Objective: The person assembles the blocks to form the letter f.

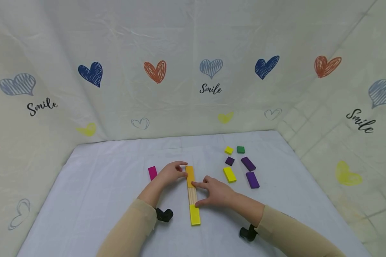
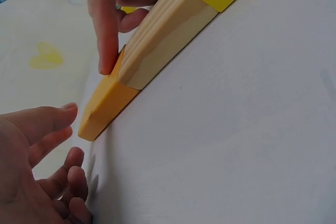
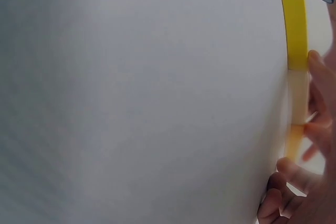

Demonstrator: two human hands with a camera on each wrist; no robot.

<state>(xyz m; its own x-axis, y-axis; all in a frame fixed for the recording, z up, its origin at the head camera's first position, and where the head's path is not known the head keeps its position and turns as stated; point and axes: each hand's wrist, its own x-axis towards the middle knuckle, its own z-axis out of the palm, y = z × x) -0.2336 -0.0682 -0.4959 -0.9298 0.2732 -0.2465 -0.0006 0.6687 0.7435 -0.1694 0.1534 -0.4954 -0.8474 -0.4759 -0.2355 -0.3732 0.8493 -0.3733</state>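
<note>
Orange block [image 1: 190, 176] runs lengthwise fore-aft, left hand [image 1: 170, 173] at its left, right hand [image 1: 219, 192] touching its near right, both with thumb and index apart.

Across the upper head view hangs a pale backdrop [image 1: 180, 35] printed with blue, orange and yellow hearts [image 1: 90, 73] and the word Smile [image 1: 210, 89]; on the white cloth [image 1: 83, 200] below, a magenta block [image 1: 152, 172] lies left of centre, while two loose yellow blocks [image 1: 229, 174], three purple blocks [image 1: 252, 180] and a green block [image 1: 240, 150] lie right of centre
</note>
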